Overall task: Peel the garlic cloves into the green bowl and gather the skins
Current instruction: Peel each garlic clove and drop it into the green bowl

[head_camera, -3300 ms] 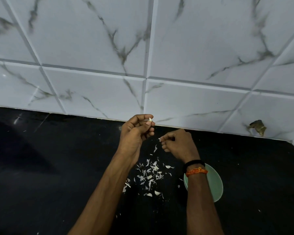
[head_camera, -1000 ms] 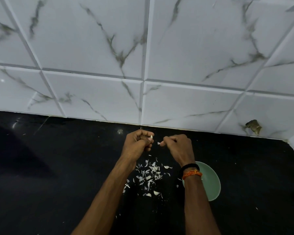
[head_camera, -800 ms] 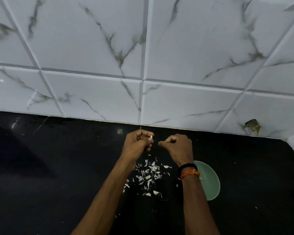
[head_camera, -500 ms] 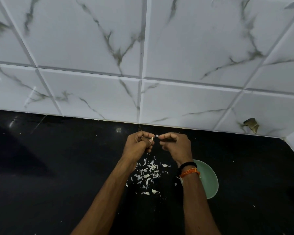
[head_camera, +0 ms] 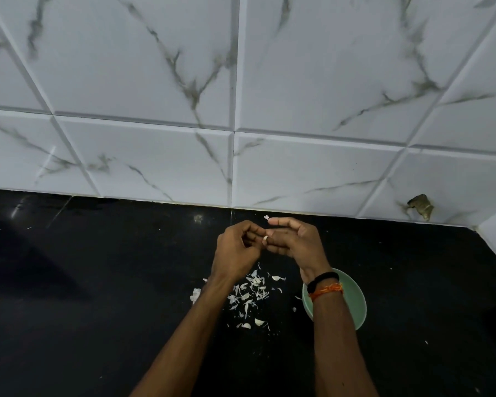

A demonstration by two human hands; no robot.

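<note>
My left hand [head_camera: 236, 249] has its fingers curled round a small garlic clove [head_camera: 265, 239], whose pale tip shows at the fingertips. My right hand [head_camera: 294, 243] is right beside it with fingers stretched toward the clove; a tiny white skin flake [head_camera: 266, 217] sits at the tip of its top finger. Both hands hover above the black counter. A scatter of garlic skins [head_camera: 249, 293] lies on the counter below them. The green bowl [head_camera: 352, 299] stands to the right of the skins, partly hidden by my right wrist.
The black counter [head_camera: 98, 282] runs left and right; the white marble-patterned tile wall [head_camera: 241, 110] rises just behind the hands. A chipped spot [head_camera: 420, 206] marks the tile at the right. The wall turns a corner at the far right.
My right hand has loosened from a pinch to stretched fingers, with a skin flake now at its fingertip. The left hand still grips the clove.
</note>
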